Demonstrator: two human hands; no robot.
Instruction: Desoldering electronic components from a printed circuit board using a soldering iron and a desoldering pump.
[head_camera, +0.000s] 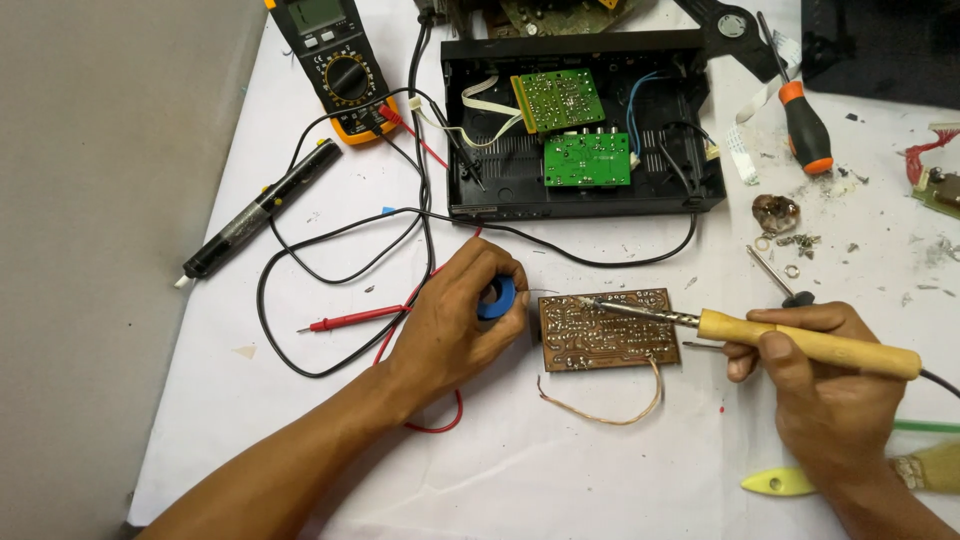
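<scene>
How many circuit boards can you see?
5, maybe more. A brown board lies under the soldering iron; two green boards sit in the black case; one is at the right edge; one is at the top, partly hidden.

The soldering iron (700, 322) by the right-hand fingers (745, 352) has a smooth pale wooden handle and dull metal shaft. Left of them, the brown circuit board (608, 330) looks matt, flecked with shiny solder. The desk (560, 470) wears white, slightly wrinkled paper.
</scene>
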